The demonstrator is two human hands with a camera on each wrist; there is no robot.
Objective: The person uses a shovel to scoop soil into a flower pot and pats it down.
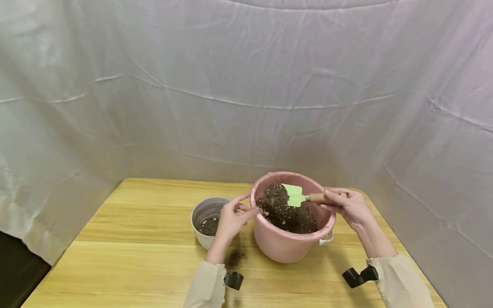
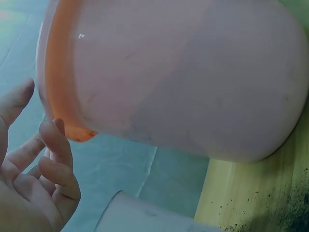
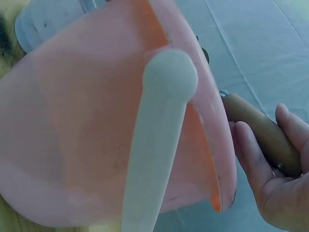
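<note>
A pink bucket (image 1: pixel 286 246) half full of dark soil (image 1: pixel 292 216) stands on the wooden table (image 1: pixel 135 256). My right hand (image 1: pixel 336 200) grips the wooden handle of a small trowel (image 1: pixel 296 195), whose pale green blade hovers over the soil inside the bucket. My left hand (image 1: pixel 243 208) is at the bucket's left rim, fingers loosely curled, thumb tip touching the rim and holding nothing. The left wrist view shows the bucket wall (image 2: pixel 193 82) and my left hand's fingers (image 2: pixel 55 159) beside its rim. In the right wrist view, fingers (image 3: pixel 256 159) wrap the trowel handle (image 3: pixel 260 135) behind the bucket (image 3: pixel 87 145).
A small white pot (image 1: pixel 203 211) with a little soil in it stands just left of the bucket, behind my left hand. A patch of spilled soil (image 1: pixel 234 258) lies on the table by my left wrist. The bucket's white handle (image 3: pixel 157 145) hangs down its side. White cloth surrounds the table.
</note>
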